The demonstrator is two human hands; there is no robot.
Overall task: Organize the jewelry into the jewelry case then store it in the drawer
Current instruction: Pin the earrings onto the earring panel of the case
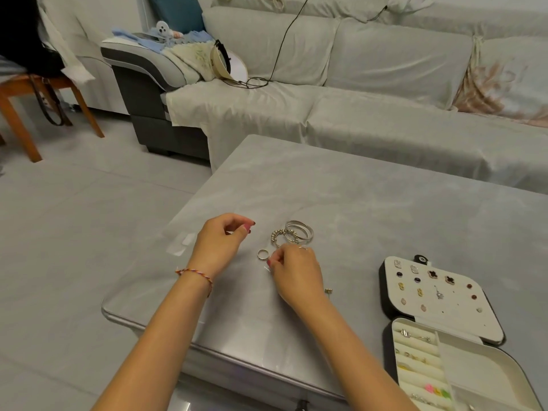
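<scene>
White ring rolls are seen in the open jewelry case (462,378) at the near right. The right hand (296,274) is pinched together beside a silver ring (262,253); the left hand (219,243) is curled, fingertips nearly touching. Bangles (298,234) lie beyond on the grey table (370,209).

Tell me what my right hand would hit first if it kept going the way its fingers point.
Probably the small silver ring lying just beyond the right hand's pinched fingertips, though depth is hard to judge.
</scene>
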